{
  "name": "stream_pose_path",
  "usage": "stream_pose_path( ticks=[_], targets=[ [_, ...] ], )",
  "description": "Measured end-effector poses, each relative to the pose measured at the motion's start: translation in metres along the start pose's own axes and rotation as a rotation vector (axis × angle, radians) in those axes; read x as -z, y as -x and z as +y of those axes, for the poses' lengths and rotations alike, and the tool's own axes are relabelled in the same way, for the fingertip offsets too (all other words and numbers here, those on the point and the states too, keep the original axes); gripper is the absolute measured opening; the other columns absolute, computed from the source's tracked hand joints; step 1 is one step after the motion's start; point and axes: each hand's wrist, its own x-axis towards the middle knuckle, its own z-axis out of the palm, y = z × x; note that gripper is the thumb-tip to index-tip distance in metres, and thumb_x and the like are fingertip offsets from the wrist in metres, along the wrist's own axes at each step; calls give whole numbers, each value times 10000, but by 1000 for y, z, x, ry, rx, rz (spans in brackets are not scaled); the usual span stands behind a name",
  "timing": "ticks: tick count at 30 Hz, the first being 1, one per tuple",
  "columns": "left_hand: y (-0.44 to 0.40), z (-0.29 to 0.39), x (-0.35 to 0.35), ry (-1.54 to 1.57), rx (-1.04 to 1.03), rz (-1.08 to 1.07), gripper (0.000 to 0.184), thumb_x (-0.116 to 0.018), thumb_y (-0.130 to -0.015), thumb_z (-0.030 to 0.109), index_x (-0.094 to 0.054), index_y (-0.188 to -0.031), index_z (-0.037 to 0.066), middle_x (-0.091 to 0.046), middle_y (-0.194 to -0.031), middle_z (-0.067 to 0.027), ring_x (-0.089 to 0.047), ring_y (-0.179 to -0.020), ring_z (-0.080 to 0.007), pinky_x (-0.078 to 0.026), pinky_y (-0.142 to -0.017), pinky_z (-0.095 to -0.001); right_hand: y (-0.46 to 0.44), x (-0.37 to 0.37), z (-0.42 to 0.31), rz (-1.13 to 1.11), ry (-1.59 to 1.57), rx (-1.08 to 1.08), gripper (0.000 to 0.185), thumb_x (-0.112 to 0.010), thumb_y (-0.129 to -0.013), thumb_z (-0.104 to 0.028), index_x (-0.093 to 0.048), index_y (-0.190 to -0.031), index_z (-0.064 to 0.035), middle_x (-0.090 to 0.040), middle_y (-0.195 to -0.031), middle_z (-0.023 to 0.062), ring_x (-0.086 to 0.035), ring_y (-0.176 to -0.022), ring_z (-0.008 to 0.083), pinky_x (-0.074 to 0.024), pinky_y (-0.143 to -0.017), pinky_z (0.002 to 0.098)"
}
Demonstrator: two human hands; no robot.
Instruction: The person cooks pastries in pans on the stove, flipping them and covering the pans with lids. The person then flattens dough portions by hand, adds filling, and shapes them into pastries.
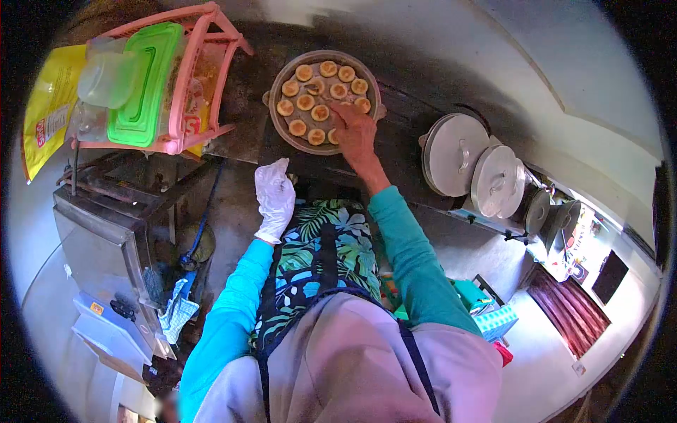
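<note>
A round metal pan (277, 127) with side handles holds several small, round, golden-brown cakes (305, 102) spaced apart on its base. My bare right hand (355, 134) reaches over the pan's right side, its fingers closed and pointing toward the middle cakes. Something thin and dark may extend from the fingertips, but I cannot make it out. In a thin white glove, my left hand (275, 196) is raised in front of the apron, just below and left of the pan. Its fingers are curled together, and whatever they hold, if anything, is hidden.
Left of the pan stands a pink plastic rack (201, 77) with a green-lidded container (144, 84) and a yellow bag (53, 106). Large metal lids (457, 155) lean along the wall at right. A patterned apron (331, 243) hangs before me.
</note>
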Motion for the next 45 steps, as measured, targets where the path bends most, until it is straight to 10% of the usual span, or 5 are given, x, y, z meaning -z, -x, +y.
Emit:
stream_pose_path(
  ticks=[24, 30, 34, 37, 45],
  targets=[
    [-2, 2, -5, -20, -37, -80, 367, -570, -731, -38, -631, -1081, 54, -657, -1024, -109, -566, -942, -324, -444, -888, -425, 32, 5, -18, -58, 92, -171, 237, -643, -842, -67, -683, -1076, -66, -694, -888, 170, -671, -778, 294, -518, -677, 383],
    [1, -2, -10, 9, -44, -101, 402, -563, -714, -53, -647, -1093, 53, -665, -1058, -112, -576, -988, -313, -446, -912, -420, 67, 116, 2, 411, -760, -855, 233, -571, -946, -162, -681, -1136, -83, -666, -817, 16, -478, -557, 61, -407, -495, 204],
    [-5, 11, -20, -14, -103, -129, 396, -557, -715, -57, -654, -1083, 53, -668, -1057, -111, -591, -966, -317, -452, -885, -420, 108, 192, 65, 618, -774, -904, 231, -575, -943, -160, -682, -1129, -75, -665, -810, 39, -478, -555, 58, -389, -491, 197],
    [-5, 23, -29, 22, -144, -157, 403, -557, -708, -61, -654, -1082, 53, -669, -1033, -123, -593, -951, -323, -451, -877, -422, 115, 198, 95, 312, -231, -810, 237, -583, -932, -173, -663, -1110, -39, -686, -868, 102, -623, -646, 176, -499, -609, 319],
    [11, 72, -40, 111, -164, -178, 380, -579, -702, -72, -657, -1051, 55, -675, -1006, -122, -592, -922, -318, -458, -864, -419, 22, 64, 37, -20, 34, -420, 246, -565, -901, -129, -655, -1123, -69, -683, -996, 171, -658, -871, 383, -524, -746, 456]
  ],
)
